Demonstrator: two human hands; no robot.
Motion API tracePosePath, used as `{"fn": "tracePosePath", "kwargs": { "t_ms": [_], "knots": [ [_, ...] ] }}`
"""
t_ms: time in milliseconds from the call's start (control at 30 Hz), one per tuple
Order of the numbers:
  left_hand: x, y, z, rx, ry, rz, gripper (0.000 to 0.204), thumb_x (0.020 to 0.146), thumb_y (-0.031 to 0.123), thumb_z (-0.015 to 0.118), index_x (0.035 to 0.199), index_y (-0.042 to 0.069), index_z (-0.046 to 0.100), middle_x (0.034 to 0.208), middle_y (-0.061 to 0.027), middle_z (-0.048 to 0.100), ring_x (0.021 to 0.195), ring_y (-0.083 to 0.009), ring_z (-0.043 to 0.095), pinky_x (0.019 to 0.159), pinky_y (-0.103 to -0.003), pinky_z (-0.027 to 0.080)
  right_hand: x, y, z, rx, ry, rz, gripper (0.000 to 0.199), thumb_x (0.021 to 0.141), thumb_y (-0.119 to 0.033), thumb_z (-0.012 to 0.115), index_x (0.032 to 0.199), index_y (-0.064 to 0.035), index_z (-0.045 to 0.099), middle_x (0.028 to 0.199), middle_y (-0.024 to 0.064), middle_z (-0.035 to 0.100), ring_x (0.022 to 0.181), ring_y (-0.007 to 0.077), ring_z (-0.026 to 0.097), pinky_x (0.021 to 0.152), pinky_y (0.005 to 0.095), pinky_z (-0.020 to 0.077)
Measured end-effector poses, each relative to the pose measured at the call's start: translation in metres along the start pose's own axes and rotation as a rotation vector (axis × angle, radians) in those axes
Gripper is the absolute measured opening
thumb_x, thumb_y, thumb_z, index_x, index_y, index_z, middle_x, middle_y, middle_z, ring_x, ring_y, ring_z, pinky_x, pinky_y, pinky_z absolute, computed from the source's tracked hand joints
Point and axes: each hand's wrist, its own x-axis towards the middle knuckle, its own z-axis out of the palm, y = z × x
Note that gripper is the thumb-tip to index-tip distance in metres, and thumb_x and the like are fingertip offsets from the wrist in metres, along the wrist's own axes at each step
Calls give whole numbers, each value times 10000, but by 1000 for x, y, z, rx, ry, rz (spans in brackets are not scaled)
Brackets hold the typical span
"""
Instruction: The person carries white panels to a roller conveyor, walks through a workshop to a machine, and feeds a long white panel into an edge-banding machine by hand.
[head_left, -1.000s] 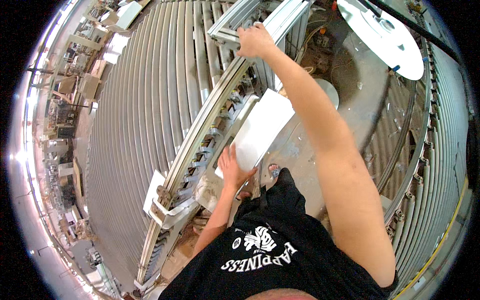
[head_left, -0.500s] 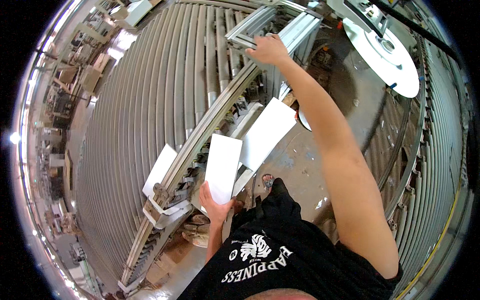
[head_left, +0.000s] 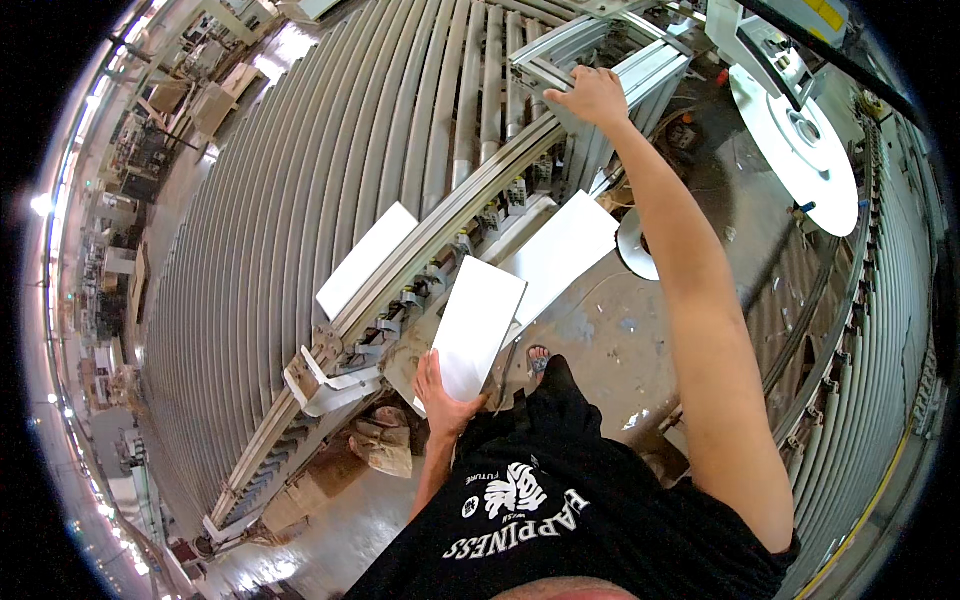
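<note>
A white rectangular panel (head_left: 478,325) is gripped at its near end by my left hand (head_left: 447,400), thumb on the right edge and fingers on the left. Its far right corner overlaps another white panel (head_left: 565,248), which slants beside the conveyor. My right arm reaches far forward. The right hand (head_left: 594,98) has its fingers curled over a bar of the aluminium frame (head_left: 648,70) above the conveyor rail; its fingertips are partly hidden. On the rollers, against the rail, lies a third white panel (head_left: 367,262).
The roller conveyor (head_left: 290,200) fills the left, bordered by a metal rail (head_left: 440,215) with a white bracket (head_left: 325,385). A large white disc (head_left: 795,150) stands at the far right. More rollers (head_left: 870,370) run along the right. Cardboard (head_left: 315,490) lies below the rail.
The panel on the rollers has moved forward along the rail, away from the white bracket. The panel in my left hand has tilted further right. My right hand stays on the frame; the view has shifted.
</note>
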Motion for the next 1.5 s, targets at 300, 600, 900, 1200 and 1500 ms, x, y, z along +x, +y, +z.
{"fn": "tracePosePath", "kwargs": {
  "t_ms": [300,600,900,1200,1500],
  "knots": [
    [-15,-23,-22,-22,55,-69,1266,602,616,896,1598,74,332,1574,-240,370,1445,-435,346,1166,-585,249,0,-5,-7,-166,-113,-49,1061,803,-820,666,1468,-7,516,1454,200,571,1421,390,450,1241,509,294],
    [73,-34,-131,67,203,159,1332,586,590,946,1626,79,291,1604,-243,343,1481,-439,321,1187,-596,306,2,-12,-4,-258,-70,-36,960,868,-764,645,1394,36,571,1449,231,532,1406,388,441,1201,517,336],
    [172,-204,-248,351,112,27,1232,618,551,927,1605,102,343,1551,-202,445,1433,-417,413,1184,-576,299,11,-36,-9,-287,-116,-98,882,852,-744,669,1278,28,655,1278,232,656,1223,399,600,1062,520,472],
    [163,-435,-269,490,-63,-185,1263,620,542,910,1636,118,291,1535,-231,431,1442,-443,383,1189,-583,283,20,-20,8,-415,-168,-39,900,873,-749,624,1403,-23,576,1376,192,622,1322,385,539,1128,536,384],
    [114,-555,-364,1055,-333,-557,1246,707,329,896,1679,237,122,1627,-155,349,1529,-370,297,1247,-603,200,28,47,23,-442,-74,-74,819,906,-726,623,1356,-41,603,1202,223,701,1114,416,667,958,521,501]
  ]
}}
